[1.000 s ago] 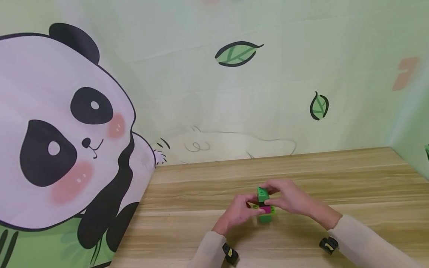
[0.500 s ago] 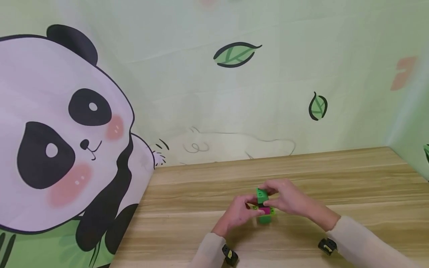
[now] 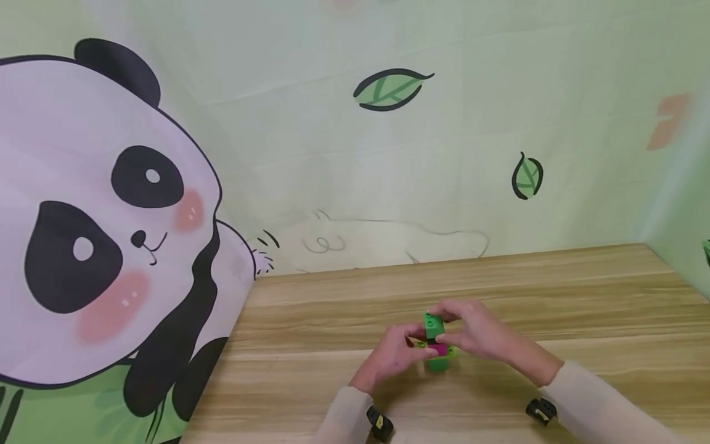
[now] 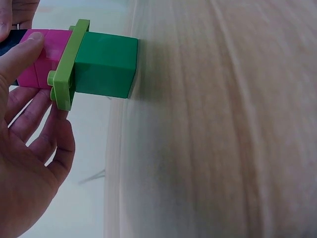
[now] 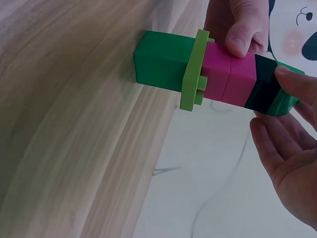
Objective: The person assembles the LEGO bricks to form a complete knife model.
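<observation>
A toy-brick stack stands upright on the wooden table. At its base is a dark green block [image 4: 106, 64], topped by a wider lime-green plate [image 5: 194, 74] with studs poking out at the sides. Above that come two magenta bricks [image 5: 229, 74], a black brick [image 5: 261, 82] and a green top brick [image 3: 433, 325] with slanted sides. My left hand [image 3: 395, 351] pinches the magenta bricks between thumb and fingers. Higher up, my right hand [image 3: 481, 327] grips the green top brick, its thumb near the seam with the black one. Fingers partly hide the upper stack.
Wood-grain table [image 3: 310, 314] surrounds the stack, its left edge running beside a panda-printed backdrop [image 3: 166, 246]. Behind the table hangs a pale green printed cloth [image 3: 444, 154]. Small black devices sit at the left wrist [image 3: 380, 424] and right wrist [image 3: 540, 411].
Both hands keep their holds on the stack. The head view has shifted very slightly; the stack and the hands stay almost where they were.
</observation>
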`<action>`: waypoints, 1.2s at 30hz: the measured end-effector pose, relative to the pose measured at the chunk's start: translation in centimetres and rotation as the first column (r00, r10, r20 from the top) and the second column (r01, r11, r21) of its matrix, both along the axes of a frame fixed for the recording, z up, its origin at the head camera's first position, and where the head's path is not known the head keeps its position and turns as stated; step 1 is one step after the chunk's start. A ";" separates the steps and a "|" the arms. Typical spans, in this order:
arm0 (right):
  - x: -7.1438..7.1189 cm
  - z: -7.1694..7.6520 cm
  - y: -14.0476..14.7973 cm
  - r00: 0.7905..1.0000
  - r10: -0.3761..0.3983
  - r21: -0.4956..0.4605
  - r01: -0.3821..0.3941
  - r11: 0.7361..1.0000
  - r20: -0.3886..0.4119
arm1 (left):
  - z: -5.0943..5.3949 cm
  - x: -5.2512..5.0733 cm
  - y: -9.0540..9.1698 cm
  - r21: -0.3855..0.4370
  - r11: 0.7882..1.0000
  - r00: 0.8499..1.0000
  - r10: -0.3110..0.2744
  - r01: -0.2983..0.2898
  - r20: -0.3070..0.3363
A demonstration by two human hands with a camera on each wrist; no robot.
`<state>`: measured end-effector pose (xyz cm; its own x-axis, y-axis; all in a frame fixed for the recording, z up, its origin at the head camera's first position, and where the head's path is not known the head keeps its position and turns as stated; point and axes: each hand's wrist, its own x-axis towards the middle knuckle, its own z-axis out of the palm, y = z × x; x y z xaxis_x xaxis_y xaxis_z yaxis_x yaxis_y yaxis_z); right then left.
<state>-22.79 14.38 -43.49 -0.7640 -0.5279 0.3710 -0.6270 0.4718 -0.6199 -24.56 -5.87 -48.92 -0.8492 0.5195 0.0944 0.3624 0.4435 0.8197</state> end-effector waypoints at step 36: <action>0.1 -3.7 2.3 0.981 0.055 0.067 -0.069 0.995 0.187 | 0.0 0.3 -0.6 -0.109 0.992 0.998 -0.065 0.062 -0.022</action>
<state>-22.71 16.69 -47.22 -0.7807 -0.5968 0.1853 -0.5345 0.4841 -0.6928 -24.25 -6.43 -48.88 -0.8120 0.5810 0.0557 0.4130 0.5046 0.7582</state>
